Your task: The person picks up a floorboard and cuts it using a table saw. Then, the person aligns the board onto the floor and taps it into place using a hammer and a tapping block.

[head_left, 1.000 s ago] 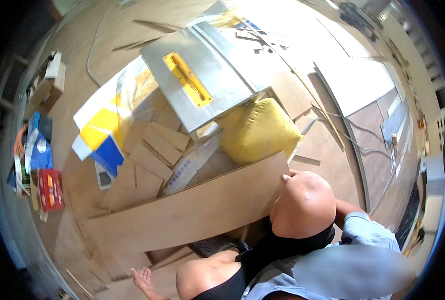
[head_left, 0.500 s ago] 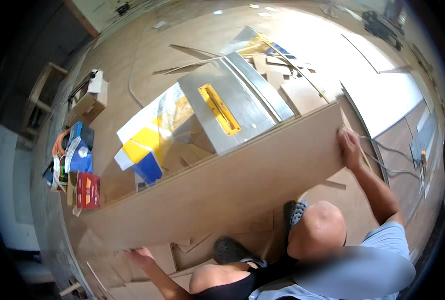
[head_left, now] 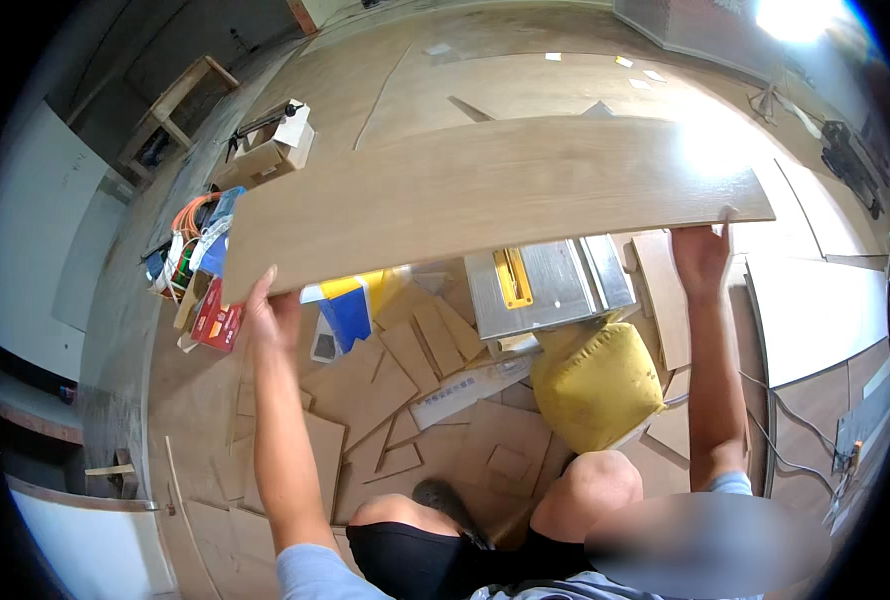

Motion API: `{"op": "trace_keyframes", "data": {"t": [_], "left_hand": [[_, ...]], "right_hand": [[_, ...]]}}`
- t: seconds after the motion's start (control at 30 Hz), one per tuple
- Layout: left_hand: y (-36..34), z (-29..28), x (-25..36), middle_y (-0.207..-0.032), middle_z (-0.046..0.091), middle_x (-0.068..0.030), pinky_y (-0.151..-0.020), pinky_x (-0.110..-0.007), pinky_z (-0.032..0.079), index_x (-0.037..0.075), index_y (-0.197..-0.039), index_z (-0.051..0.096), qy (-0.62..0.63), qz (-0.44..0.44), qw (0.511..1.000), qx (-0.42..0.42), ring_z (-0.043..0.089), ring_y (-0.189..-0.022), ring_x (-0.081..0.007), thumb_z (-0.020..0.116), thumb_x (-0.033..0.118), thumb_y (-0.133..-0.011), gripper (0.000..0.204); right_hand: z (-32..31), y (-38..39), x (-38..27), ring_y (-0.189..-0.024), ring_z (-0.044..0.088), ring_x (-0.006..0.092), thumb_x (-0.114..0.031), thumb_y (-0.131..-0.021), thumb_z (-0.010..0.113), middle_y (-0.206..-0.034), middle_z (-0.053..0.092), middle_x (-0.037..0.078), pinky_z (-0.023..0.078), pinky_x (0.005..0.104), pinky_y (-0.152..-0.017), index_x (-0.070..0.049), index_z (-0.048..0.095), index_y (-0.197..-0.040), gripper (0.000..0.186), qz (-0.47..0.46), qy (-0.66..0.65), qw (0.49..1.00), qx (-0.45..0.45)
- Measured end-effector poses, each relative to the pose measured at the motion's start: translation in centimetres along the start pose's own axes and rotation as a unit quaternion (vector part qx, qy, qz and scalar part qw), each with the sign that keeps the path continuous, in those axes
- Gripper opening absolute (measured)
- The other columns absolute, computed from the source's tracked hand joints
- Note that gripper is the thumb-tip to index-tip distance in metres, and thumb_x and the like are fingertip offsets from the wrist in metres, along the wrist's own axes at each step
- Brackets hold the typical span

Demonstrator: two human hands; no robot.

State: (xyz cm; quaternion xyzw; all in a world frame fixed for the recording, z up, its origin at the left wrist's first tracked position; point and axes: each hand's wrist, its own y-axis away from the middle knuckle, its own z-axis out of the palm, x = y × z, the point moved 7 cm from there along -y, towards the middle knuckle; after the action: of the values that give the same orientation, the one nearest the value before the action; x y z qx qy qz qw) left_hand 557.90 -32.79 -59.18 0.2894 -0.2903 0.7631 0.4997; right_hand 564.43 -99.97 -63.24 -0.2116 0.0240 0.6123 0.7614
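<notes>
Seen from above, a seated person's bare knees [head_left: 525, 505] fill the bottom of the view, with both forearms reaching up and away from the body. The left hand [head_left: 273, 312] grips the near left corner of a long pale wooden plank [head_left: 485, 195], fingers curled over its lower edge. The right hand [head_left: 701, 256] holds the plank's near right end from underneath, fingers wrapped on the edge. The plank is held up in the air, lying nearly level across the view, above the floor clutter. Just below it, between the arms, a yellow dust bag [head_left: 597, 385] sits by the right knee, touching a grey table saw [head_left: 547, 285] with a yellow blade insert, partly hidden under the plank. Flat wooden offcuts [head_left: 395, 400] lie scattered over the floor around the saw. Further left, near the left hand, is a red box [head_left: 217, 324] beside a heap with an orange cable [head_left: 193, 212]. Beyond that, a cardboard box [head_left: 270, 150] rests on the wooden floor.
</notes>
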Motion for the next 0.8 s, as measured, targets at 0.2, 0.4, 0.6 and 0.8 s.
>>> {"op": "trace_keyframes", "data": {"t": [0.2, 0.4, 0.6, 0.8], "left_hand": [[-6.1, 5.5, -11.8, -0.118, 0.063, -0.0139, -0.097, -0.045, 0.055, 0.0, -0.119, 0.055, -0.007, -0.121, 0.993, -0.006, 0.064, -0.107, -0.0295, 0.061, 0.002, -0.088, 0.031], [-11.0, -0.9, -21.6, -0.115, 0.063, -0.0149, -0.097, -0.048, 0.053, 0.001, -0.114, 0.056, 0.017, -0.159, 0.98, 0.114, 0.063, -0.107, -0.0298, 0.06, 0.002, -0.089, 0.025], [-11.2, -3.2, -29.1, -0.114, 0.063, -0.0123, -0.094, -0.041, 0.056, 0.002, -0.114, 0.057, 0.081, -0.161, 0.965, 0.188, 0.063, -0.107, -0.0269, 0.066, 0.009, -0.09, 0.027], [-10.0, 1.4, -34.3, -0.109, 0.064, -0.0077, -0.081, -0.033, 0.058, 0.007, -0.113, 0.059, 0.0, -0.213, 0.967, 0.141, 0.064, -0.096, -0.0237, 0.077, 0.009, -0.083, 0.034]], "right_hand": [[-12.1, -6.0, 5.8, -0.111, 0.058, 0.0268, -0.014, -0.094, 0.062, -0.119, 0.06, 0.015, 0.047, 0.0403, -0.101, 0.001, 0.054, -0.122, 0.033, 0.002, 0.045, 0.972, 0.229], [-18.7, -10.3, 8.9, -0.093, 0.062, 0.0209, -0.011, -0.09, 0.069, -0.102, 0.063, 0.009, 0.052, 0.0328, -0.081, -0.005, 0.058, -0.112, 0.025, 0.102, 0.169, 0.953, 0.229], [-20.6, -14.0, 11.8, -0.078, 0.061, 0.0184, -0.02, -0.092, 0.067, -0.09, 0.063, 0.008, 0.051, 0.0289, -0.067, -0.003, 0.061, -0.097, 0.019, 0.185, 0.25, 0.926, 0.214], [-19.1, -13.6, 14.0, -0.09, 0.065, 0.02, -0.018, -0.092, 0.068, -0.097, 0.065, 0.009, 0.056, 0.0357, -0.082, -0.003, 0.06, -0.106, 0.022, 0.207, 0.223, 0.938, 0.168]]}}
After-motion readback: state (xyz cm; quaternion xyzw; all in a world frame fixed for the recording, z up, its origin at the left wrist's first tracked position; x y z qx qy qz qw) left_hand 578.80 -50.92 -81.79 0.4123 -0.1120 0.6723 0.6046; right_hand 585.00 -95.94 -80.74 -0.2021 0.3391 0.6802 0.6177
